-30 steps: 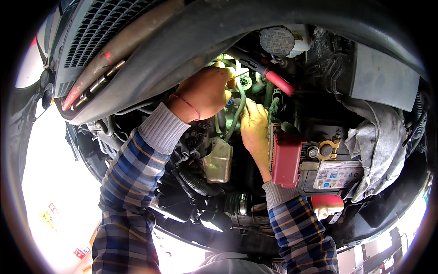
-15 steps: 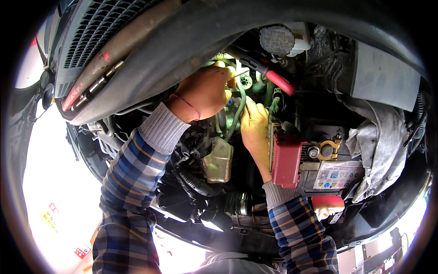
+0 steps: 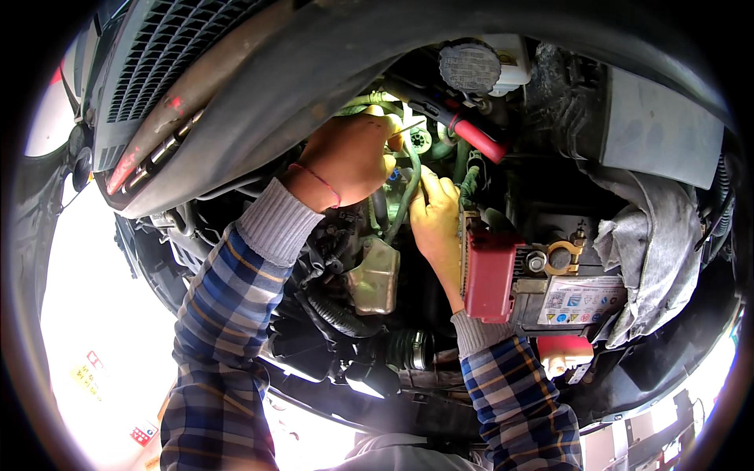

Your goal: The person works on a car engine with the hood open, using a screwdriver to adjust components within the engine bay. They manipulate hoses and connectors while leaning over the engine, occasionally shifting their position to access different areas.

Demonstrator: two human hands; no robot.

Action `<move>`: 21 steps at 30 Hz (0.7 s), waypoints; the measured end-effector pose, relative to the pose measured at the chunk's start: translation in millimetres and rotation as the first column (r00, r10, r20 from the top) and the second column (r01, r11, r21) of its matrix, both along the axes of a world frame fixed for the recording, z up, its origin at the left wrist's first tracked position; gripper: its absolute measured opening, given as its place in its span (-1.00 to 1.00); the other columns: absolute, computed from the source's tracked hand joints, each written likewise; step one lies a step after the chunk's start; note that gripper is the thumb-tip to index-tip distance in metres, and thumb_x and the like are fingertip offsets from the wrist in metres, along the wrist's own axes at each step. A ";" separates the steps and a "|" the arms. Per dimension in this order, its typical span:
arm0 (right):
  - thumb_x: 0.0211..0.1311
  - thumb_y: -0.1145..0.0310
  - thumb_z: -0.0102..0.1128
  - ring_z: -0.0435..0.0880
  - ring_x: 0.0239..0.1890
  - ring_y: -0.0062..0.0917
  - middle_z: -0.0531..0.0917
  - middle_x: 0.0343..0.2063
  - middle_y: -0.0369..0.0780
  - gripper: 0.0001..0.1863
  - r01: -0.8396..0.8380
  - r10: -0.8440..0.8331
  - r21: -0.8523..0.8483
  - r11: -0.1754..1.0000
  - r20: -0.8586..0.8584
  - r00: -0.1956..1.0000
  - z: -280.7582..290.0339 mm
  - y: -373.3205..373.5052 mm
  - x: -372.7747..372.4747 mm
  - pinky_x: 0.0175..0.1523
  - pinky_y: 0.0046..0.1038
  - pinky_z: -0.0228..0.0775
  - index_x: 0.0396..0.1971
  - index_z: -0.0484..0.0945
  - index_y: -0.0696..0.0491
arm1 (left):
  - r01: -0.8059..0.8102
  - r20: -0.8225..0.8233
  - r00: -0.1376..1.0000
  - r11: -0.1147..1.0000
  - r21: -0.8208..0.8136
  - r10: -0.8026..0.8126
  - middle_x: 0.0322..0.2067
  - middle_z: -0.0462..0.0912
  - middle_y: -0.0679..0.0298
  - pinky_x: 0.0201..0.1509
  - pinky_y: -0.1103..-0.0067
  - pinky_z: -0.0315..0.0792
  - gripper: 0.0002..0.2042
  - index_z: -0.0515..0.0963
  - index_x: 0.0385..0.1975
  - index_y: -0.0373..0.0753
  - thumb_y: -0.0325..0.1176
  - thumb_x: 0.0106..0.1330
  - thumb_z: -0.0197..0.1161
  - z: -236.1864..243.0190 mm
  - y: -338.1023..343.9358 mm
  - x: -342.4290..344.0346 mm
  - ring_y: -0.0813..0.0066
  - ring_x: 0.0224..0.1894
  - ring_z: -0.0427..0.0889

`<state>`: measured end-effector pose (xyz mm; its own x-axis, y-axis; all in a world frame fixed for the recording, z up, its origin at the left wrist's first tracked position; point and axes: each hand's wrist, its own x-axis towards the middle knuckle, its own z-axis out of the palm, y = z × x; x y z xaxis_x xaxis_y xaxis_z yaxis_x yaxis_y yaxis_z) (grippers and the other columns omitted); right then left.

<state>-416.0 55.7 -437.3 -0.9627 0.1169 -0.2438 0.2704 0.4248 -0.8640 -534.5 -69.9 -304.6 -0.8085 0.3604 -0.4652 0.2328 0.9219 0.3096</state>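
Note:
In the lit gap at the centre of a car's engine bay, my left hand (image 3: 345, 161) is closed around a thin metal rod (image 3: 409, 127), probably a tool; its handle is hidden. A green-lit hose (image 3: 407, 196) runs just right of that hand, near a pale round fitting (image 3: 419, 141). My right hand (image 3: 436, 220) is lower, beside the hose, with curled fingers; what they grip, if anything, is hidden. Above the hands lies a red-and-black work light (image 3: 475, 135), shining into the gap.
A red plastic cover (image 3: 491, 279) and battery (image 3: 565, 298) sit right of my right wrist, with a grey cloth (image 3: 652, 259) beside them. A metal bracket (image 3: 371, 279) is between my forearms. A black cowl edge (image 3: 259, 118) overhangs the left, with a metal tool (image 3: 157, 157) on it.
The view and both hands have shifted very slightly. Their grip and position among the engine parts look the same.

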 end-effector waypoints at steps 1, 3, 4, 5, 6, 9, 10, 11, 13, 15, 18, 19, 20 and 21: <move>0.35 0.40 0.26 0.54 -0.21 -0.14 0.59 -0.34 -0.08 -0.65 0.004 -0.004 -0.012 1.000 0.000 1.000 -0.1 0.7 -0.2 -0.05 -0.18 0.43 0.11 0.64 0.03 | 0.002 0.003 1.000 1.000 -0.008 -0.002 -0.23 0.75 0.07 0.01 0.30 0.58 -0.83 0.69 -0.25 -0.21 -0.41 0.17 0.28 0.5 1.3 -0.5 0.08 -0.13 0.73; 0.34 0.40 0.26 0.54 -0.20 -0.13 0.59 -0.33 -0.08 -0.65 0.004 -0.004 -0.035 0.999 0.009 1.000 2.6 -0.9 -0.5 -0.04 -0.18 0.43 0.11 0.64 0.03 | 0.001 0.032 0.999 1.000 -0.002 -0.001 -0.21 0.67 0.08 0.00 0.31 0.53 -0.81 0.61 -0.22 -0.21 -0.35 0.18 0.29 -3.7 -5.0 0.9 0.08 -0.11 0.68; 0.34 0.40 0.26 0.54 -0.19 -0.13 0.59 -0.33 -0.08 -0.66 0.002 -0.001 -0.042 0.999 0.019 1.000 4.0 -1.4 -0.4 -0.04 -0.18 0.43 0.11 0.64 0.03 | 0.001 0.046 0.999 1.000 0.001 -0.001 -0.20 0.63 0.09 -0.01 0.31 0.51 -0.79 0.56 -0.21 -0.21 -0.32 0.19 0.30 -5.2 -7.6 1.6 0.08 -0.10 0.65; 0.34 0.40 0.26 0.54 -0.19 -0.13 0.59 -0.33 -0.08 -0.66 0.003 -0.001 -0.046 0.999 0.028 1.000 3.8 -0.7 -0.4 -0.03 -0.18 0.43 0.11 0.64 0.03 | 0.000 0.048 0.999 1.000 0.009 0.000 -0.20 0.63 0.09 -0.01 0.31 0.51 -0.79 0.56 -0.21 -0.21 -0.32 0.19 0.30 -4.9 -7.0 0.9 0.08 -0.10 0.65; 0.34 0.40 0.26 0.54 -0.18 -0.13 0.59 -0.33 -0.08 -0.66 0.005 -0.004 -0.039 0.999 0.023 1.000 3.4 -0.4 -0.8 -0.03 -0.17 0.43 0.10 0.64 0.03 | -0.001 0.049 0.999 1.000 0.016 0.000 -0.20 0.63 0.09 -0.01 0.31 0.51 -0.79 0.56 -0.21 -0.21 -0.32 0.19 0.30 -4.6 -6.4 0.3 0.08 -0.10 0.65; 0.34 0.40 0.26 0.54 -0.17 -0.12 0.59 -0.31 -0.08 -0.67 0.005 -0.004 -0.029 1.000 0.016 1.000 2.6 -0.3 -1.4 -0.02 -0.17 0.43 0.10 0.64 0.02 | -0.008 0.017 1.000 1.000 0.020 0.008 -0.22 0.71 0.06 0.00 0.30 0.56 -0.82 0.64 -0.23 -0.23 -0.39 0.18 0.28 -2.3 -2.4 0.4 0.07 -0.12 0.71; 0.34 0.40 0.26 0.54 -0.17 -0.12 0.59 -0.31 -0.08 -0.67 0.002 -0.001 -0.033 0.999 0.019 1.000 2.4 0.1 -1.4 -0.02 -0.17 0.43 0.09 0.64 0.03 | -0.011 0.001 1.000 1.000 0.019 0.011 -0.23 0.75 0.04 0.00 0.29 0.58 -0.82 0.68 -0.24 -0.24 -0.42 0.17 0.27 -1.7 -1.3 0.9 0.07 -0.14 0.74; 0.34 0.40 0.26 0.54 -0.17 -0.12 0.59 -0.31 -0.08 -0.67 -0.001 0.002 -0.038 0.999 0.021 1.000 2.0 0.5 -1.1 -0.01 -0.16 0.43 0.09 0.64 0.03 | -0.010 0.001 1.000 1.000 0.021 0.010 -0.23 0.75 0.04 0.00 0.29 0.58 -0.82 0.68 -0.23 -0.24 -0.42 0.17 0.27 -1.7 -1.3 1.0 0.07 -0.14 0.74; 0.34 0.41 0.27 0.54 -0.17 -0.12 0.59 -0.31 -0.08 -0.67 0.016 -0.016 -0.034 0.999 0.015 1.000 1.3 -1.2 -0.7 -0.02 -0.16 0.43 0.09 0.64 0.03 | -0.007 0.002 1.000 1.000 0.026 0.007 -0.23 0.75 0.03 0.00 0.29 0.58 -0.81 0.68 -0.23 -0.25 -0.42 0.17 0.27 -1.9 -1.4 1.1 0.07 -0.14 0.73; 0.34 0.41 0.27 0.54 -0.17 -0.12 0.60 -0.31 -0.08 -0.67 0.031 -0.031 -0.029 0.999 0.003 1.000 -0.5 -2.0 -0.1 -0.02 -0.17 0.43 0.08 0.64 0.03 | -0.005 0.008 1.000 1.000 0.026 0.005 -0.23 0.75 0.03 0.00 0.28 0.58 -0.81 0.68 -0.23 -0.25 -0.42 0.18 0.28 -0.8 -0.5 0.1 0.07 -0.14 0.73; 0.33 0.41 0.27 0.54 -0.17 -0.12 0.60 -0.30 -0.09 -0.68 0.036 -0.037 -0.029 0.999 -0.012 0.999 -0.7 -2.2 0.7 -0.02 -0.17 0.43 0.07 0.64 0.02 | 0.001 -0.003 1.000 0.999 0.034 -0.001 -0.23 0.74 0.03 0.01 0.28 0.57 -0.82 0.68 -0.23 -0.24 -0.42 0.18 0.29 -2.9 -1.7 0.2 0.08 -0.13 0.73; 0.33 0.41 0.27 0.55 -0.17 -0.12 0.60 -0.30 -0.09 -0.68 0.032 -0.033 -0.036 0.999 -0.012 0.999 -0.5 -2.0 0.7 -0.02 -0.17 0.43 0.07 0.64 0.02 | 0.005 -0.009 1.000 0.999 0.038 -0.004 -0.23 0.74 0.03 0.01 0.28 0.57 -0.82 0.68 -0.23 -0.24 -0.41 0.18 0.29 -3.6 -2.2 0.4 0.08 -0.13 0.73; 0.33 0.41 0.28 0.55 -0.17 -0.12 0.61 -0.29 -0.09 -0.68 0.029 -0.030 -0.041 0.999 -0.012 0.999 -0.2 -1.4 0.3 -0.02 -0.17 0.43 0.07 0.64 0.02 | 0.005 -0.011 1.000 0.999 0.037 -0.005 -0.23 0.74 0.04 0.01 0.29 0.57 -0.82 0.68 -0.23 -0.23 -0.41 0.17 0.29 -3.8 -2.1 0.5 0.08 -0.13 0.73; 0.33 0.41 0.27 0.55 -0.17 -0.12 0.61 -0.29 -0.09 -0.68 0.025 -0.025 -0.036 0.999 0.001 1.000 0.1 -1.1 -0.1 -0.01 -0.17 0.43 0.07 0.64 0.02 | 0.006 -0.012 1.000 0.999 0.035 -0.006 -0.23 0.74 0.04 0.01 0.29 0.57 -0.82 0.68 -0.23 -0.23 -0.41 0.17 0.29 -3.7 -1.9 0.7 0.08 -0.13 0.73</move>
<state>-416.1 54.7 -437.1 -0.9594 0.1321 -0.2491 0.2813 0.3862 -0.8785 -533.7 -71.7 -308.3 -0.8118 0.3813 -0.4422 0.2421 0.9090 0.3392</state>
